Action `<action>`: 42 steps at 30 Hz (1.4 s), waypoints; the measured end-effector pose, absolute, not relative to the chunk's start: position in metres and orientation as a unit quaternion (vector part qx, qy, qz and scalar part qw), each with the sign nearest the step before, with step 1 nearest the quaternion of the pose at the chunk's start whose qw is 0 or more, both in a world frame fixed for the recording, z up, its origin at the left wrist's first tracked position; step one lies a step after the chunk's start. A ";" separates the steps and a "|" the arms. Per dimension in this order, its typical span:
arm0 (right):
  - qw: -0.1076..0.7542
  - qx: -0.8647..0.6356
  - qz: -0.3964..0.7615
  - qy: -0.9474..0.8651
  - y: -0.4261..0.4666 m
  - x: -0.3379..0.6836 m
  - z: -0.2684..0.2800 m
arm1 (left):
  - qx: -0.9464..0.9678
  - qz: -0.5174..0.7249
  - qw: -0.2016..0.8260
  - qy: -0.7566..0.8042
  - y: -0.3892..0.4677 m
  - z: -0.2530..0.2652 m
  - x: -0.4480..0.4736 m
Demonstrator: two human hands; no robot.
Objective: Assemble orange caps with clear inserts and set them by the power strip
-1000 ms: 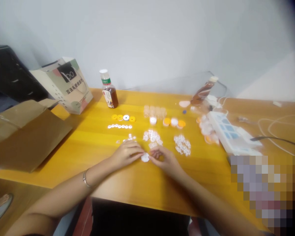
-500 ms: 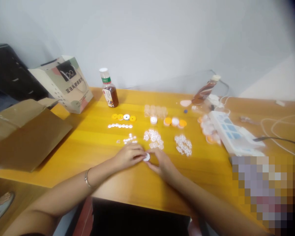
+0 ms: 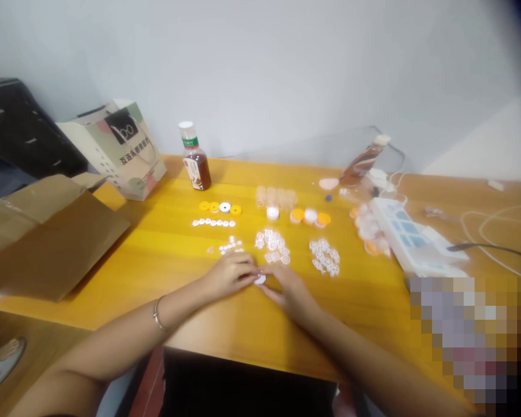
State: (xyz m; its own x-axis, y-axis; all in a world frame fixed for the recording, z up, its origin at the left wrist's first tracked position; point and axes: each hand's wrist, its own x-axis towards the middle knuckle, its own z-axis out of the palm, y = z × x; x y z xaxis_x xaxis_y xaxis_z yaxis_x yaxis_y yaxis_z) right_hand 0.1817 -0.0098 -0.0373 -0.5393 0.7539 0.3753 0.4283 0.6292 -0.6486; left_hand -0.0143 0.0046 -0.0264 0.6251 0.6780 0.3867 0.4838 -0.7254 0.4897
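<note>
Thumb and fingertips of the left hand point(image 3: 232, 273) are closed on a small white disc point(image 3: 260, 280) from its left side; the right hand point(image 3: 292, 292) grips the same piece from the right, index finger over its far edge, thumb near its close edge. Fingertips of both hands nearly meet there — blur and fingers hide whether a second part sits against it. The disc lies between the hands, low over the near part of the wooden table point(image 3: 226, 324).

Step in hand, by judgement: two-handed fitting or turning of this one piece. The next move would seem to call for a steady left pinch, with light, even pressure from the right thumb; a thin disc like this could slip.

Just beyond the left knuckles: loose white bits point(image 3: 229, 247). Past the fingertips, a cluster of white openwork pieces point(image 3: 270, 239); to its right, a second openwork cluster point(image 3: 325, 256), apart from the hands. Farther out, a row of small white discs point(image 3: 213, 223), with yellow and white rings point(image 3: 220, 207) behind it. Right of those — clear cylinders point(image 3: 275, 197), a white round piece point(image 3: 272, 214) before them, then orange-and-white rounds point(image 3: 310, 216).
</note>
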 end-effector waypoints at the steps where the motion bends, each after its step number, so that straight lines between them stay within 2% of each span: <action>1: 0.330 -0.351 0.250 -0.840 -0.010 0.182 -0.037 | 0.884 0.281 0.172 0.330 0.004 -0.026 -0.014; 10: 0.337 -0.355 0.242 -0.838 -0.010 0.184 -0.041 | 0.865 0.292 0.242 0.329 0.001 -0.025 -0.017; 18: 0.321 -0.350 0.226 -0.850 -0.012 0.186 -0.040 | 0.902 0.279 0.169 0.282 -0.004 -0.027 -0.034; 27: 0.329 -0.352 0.261 -0.837 -0.015 0.188 -0.039 | 0.904 0.294 0.133 0.282 -0.005 -0.033 -0.030; 42: 0.319 -0.336 0.234 -0.855 -0.013 0.188 -0.041 | 0.919 0.262 0.099 0.277 -0.010 -0.030 -0.034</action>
